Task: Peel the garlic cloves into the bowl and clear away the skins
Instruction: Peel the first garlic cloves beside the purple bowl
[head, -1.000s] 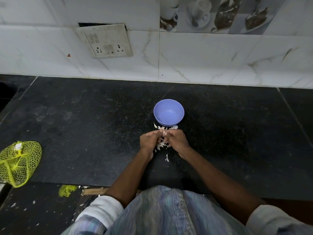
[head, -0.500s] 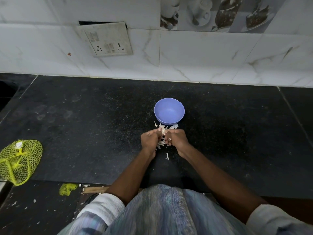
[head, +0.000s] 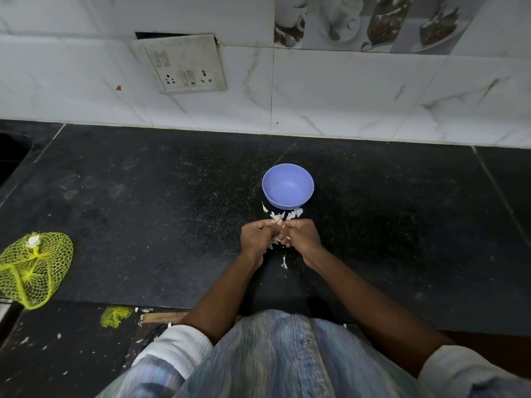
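Both hands, left hand (head: 256, 235) and right hand (head: 301, 235), curl together pinching a garlic clove (head: 278, 222) above scattered skins (head: 287, 216), just before the blue bowl (head: 287, 186). Around them spreads a black speckled counter (head: 143, 211) under white marbled wall tiles (head: 344, 90) with a switch plate (head: 184, 64); yellow netting (head: 33, 268) lies far left.

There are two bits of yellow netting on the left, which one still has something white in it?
The big yellow net bag at the far left edge: a white lump shows near its top. The small yellow scrap, lower down and nearer the person, shows only bunched mesh.
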